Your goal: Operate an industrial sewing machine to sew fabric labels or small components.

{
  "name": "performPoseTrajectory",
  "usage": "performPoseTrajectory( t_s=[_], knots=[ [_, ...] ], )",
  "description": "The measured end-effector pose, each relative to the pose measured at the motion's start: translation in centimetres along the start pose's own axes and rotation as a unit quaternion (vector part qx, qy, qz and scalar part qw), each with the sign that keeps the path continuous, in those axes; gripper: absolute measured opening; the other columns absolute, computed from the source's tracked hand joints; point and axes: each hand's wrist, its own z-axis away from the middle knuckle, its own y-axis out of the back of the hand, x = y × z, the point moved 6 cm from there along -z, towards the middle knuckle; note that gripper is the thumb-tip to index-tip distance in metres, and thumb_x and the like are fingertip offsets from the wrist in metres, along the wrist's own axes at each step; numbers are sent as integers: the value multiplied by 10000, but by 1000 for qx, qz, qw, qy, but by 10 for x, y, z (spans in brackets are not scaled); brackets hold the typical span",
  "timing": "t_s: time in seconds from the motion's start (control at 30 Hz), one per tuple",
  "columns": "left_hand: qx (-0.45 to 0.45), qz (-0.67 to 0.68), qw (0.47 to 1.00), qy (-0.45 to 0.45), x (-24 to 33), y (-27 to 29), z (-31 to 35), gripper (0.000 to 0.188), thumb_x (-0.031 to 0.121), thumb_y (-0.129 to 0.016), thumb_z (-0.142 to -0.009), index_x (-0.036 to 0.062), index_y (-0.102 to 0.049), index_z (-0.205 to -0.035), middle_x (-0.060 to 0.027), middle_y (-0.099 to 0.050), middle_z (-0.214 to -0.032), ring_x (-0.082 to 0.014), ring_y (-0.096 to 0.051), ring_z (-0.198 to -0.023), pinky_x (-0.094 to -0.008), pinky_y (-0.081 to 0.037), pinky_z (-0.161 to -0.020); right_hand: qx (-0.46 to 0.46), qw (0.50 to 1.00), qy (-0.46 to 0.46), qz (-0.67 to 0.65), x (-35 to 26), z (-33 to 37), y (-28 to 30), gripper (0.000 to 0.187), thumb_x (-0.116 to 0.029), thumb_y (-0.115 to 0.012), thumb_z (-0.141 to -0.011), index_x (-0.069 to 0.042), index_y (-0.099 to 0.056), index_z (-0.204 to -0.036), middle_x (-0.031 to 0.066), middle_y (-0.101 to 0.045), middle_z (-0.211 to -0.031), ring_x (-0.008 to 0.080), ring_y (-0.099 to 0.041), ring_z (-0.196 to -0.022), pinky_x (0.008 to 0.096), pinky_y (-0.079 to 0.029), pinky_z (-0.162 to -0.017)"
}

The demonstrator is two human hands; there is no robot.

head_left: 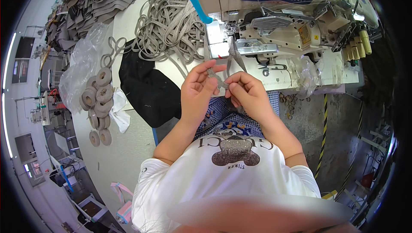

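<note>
Between my two hands runs a grey woven band (219, 81), held in front of a cream sewing machine (283, 14). My left hand (198, 86) is closed on one part of it, thumb and forefinger pinching while the other fingers curl. With its fingertips, my right hand (249, 90) pinches the band a short way to the right. A further grey strip (235, 54) hangs in a narrow loop from the machine's needle area, just beyond my hands. Whether it joins the held piece I cannot tell.
A big tangle of grey band (171, 22) lies left of the machine. Black cloth (148, 87) drapes over the table edge beside my left arm. Several tape rolls (103, 95) sit farther left. Small scissors (274, 67) and clear plastic (304, 74) lie on the right.
</note>
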Motion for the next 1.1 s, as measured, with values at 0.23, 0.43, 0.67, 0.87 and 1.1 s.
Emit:
performPoseTrajectory(
  t_s=[0.23,0.43,0.67,0.87,1.1],
  knots=[
    [53,124,991,11,-5,14,-10,229,70,-548,-836,4,-499,-1050,-121,-588,-998,-89,-556,-770,-198,-465,-675,-11,998,-11,-54,-2,5,0,116,-52,-440,-871,3,-503,-950,43,-555,-649,42,-418,-460,171,-342,-431],
    [87,183,979,34,-6,22,-16,171,51,-570,-818,14,-521,-977,-112,-602,-946,-110,-579,-768,-219,-490,-692,4,1000,17,6,-5,8,4,110,-49,-439,-870,-2,-506,-942,36,-561,-658,40,-428,-480,162,-346,-445],
    [106,162,981,1,-2,24,-25,168,30,-577,-806,14,-525,-964,-102,-604,-932,-111,-585,-723,-217,-501,-655,-2,1000,20,13,-10,7,6,129,-40,-436,-866,0,-507,-966,47,-578,-682,42,-452,-519,162,-363,-480],
    [68,148,987,7,1,27,-47,187,31,-563,-814,6,-525,-996,-80,-596,-924,-110,-583,-748,-217,-503,-655,-39,995,81,-31,-23,2,7,182,11,-425,-830,23,-516,-987,93,-625,-769,114,-569,-665,207,-435,-595],
    [46,-37,998,-25,4,23,-69,206,16,-545,-812,-3,-562,-1017,-63,-590,-900,-109,-569,-788,-219,-471,-720,-46,976,194,83,-52,-3,9,220,64,-465,-763,9,-574,-945,102,-625,-916,136,-606,-782,244,-470,-678]
  ],
)
